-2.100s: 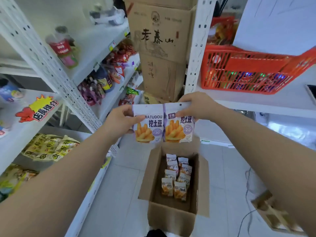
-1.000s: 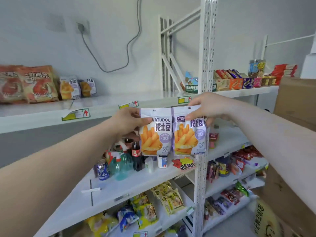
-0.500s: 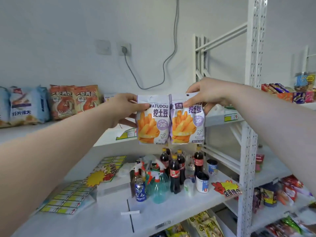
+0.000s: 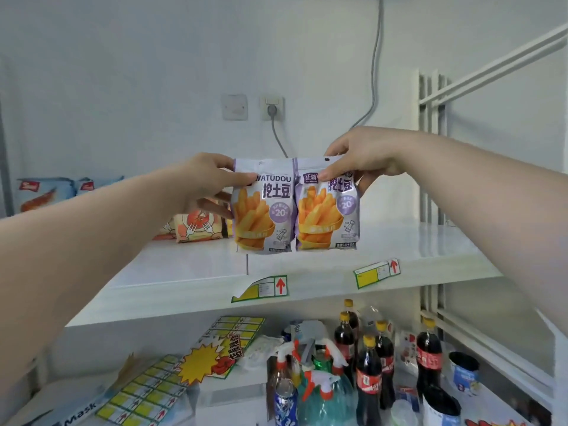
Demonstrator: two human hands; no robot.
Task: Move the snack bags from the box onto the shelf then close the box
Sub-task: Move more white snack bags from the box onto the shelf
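Two purple-and-white snack bags with fries printed on them hang side by side in the air, just above the front of a white upper shelf [image 4: 307, 272]. My left hand [image 4: 206, 182] pinches the top left corner of the left snack bag [image 4: 262, 216]. My right hand [image 4: 359, 155] pinches the top of the right snack bag [image 4: 325, 216]. The box is out of view.
Orange snack bags [image 4: 196, 226] and blue-white bags [image 4: 43, 192] stand at the back left of the same shelf. On the shelf below are cola bottles [image 4: 368, 373], spray bottles [image 4: 319, 392], cans and price-tag sheets [image 4: 147, 392]. A wall socket with a cable [image 4: 272, 109] is behind.
The view has swung up from the box on the floor to the shelves. Both hands carried the two bags up and forward to the upper shelf's front.
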